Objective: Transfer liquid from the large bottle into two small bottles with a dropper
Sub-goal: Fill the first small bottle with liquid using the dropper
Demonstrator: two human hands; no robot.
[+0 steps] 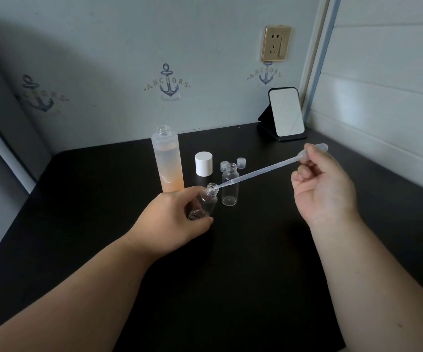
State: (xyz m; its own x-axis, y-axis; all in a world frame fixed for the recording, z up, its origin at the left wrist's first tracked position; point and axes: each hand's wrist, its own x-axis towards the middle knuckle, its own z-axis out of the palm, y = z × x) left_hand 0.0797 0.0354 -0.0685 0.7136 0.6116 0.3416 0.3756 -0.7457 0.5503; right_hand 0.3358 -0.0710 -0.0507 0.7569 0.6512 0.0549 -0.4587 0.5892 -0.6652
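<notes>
Head: dropper (pixel 261 171) tip at bottle (pixel 206 200) rim.

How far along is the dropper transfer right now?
Done: the large bottle stands uncapped, its white cap beside it, and both small caps are off.

In hand: the left hand holds one tilted small bottle while the right hand pinches the dropper, its tip at that bottle's mouth.

Left: the second small bottle looks empty, then capping.
</notes>
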